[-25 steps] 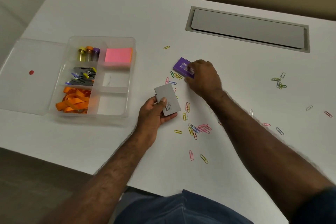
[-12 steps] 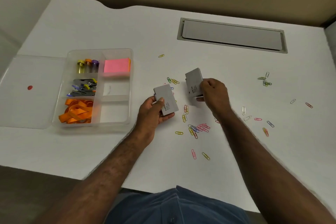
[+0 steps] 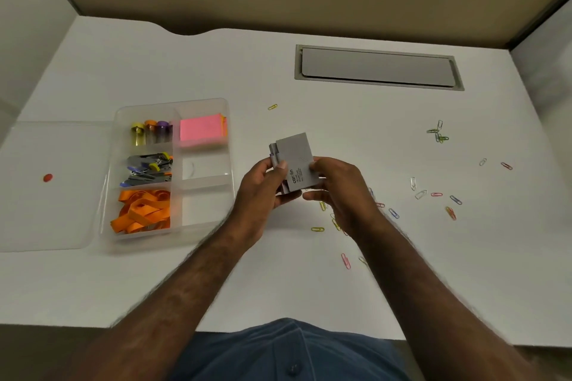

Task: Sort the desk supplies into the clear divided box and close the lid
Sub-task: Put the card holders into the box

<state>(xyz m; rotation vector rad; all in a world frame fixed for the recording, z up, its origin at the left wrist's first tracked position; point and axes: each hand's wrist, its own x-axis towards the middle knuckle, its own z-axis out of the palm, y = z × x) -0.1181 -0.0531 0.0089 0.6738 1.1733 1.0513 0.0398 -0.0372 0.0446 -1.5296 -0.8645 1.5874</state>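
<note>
Both hands meet above the middle of the white desk (image 3: 309, 281), just right of the clear divided box (image 3: 140, 240), which sits toward the desk's left edge with its lid (image 3: 46, 213) lying open flat beside it. The left hand (image 3: 263, 192) grips a small grey box (image 3: 295, 164) with a second one stacked against it, thumb across the top face; the right hand (image 3: 335, 185) pinches the stack's right edge. The likely trouble is the stack itself: the two boxes sit offset (a purple edge peeks out at the left), so a loose grip could let the under one slide out on the way over. Scattered paper clips (image 3: 436, 133) toward the desk's right edge remain unsorted.
</note>
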